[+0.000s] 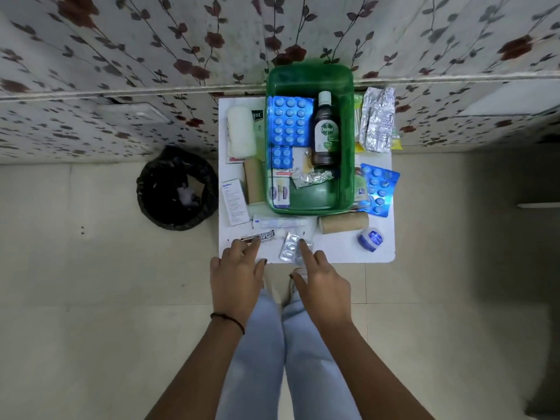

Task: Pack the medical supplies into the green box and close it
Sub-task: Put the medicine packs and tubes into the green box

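The green box [310,204] sat open in the upper centre of the frame on the white tabletop [342,253], holding a large blue blister sheet [290,121], a brown Dettol bottle [325,131] lying flat, and smaller packets. Around it lay a gauze roll [241,133], two cardboard tubes [344,222], a white tube [278,222] and a blue-lidded jar [371,239]. At lower centre the left hand [238,275] rested spread, its grip open, fingertips on a dark-labelled strip [257,236]. The right hand [324,283] held nothing, its extended forefinger pressing on a silver blister pack [290,247] near the tabletop's lower edge
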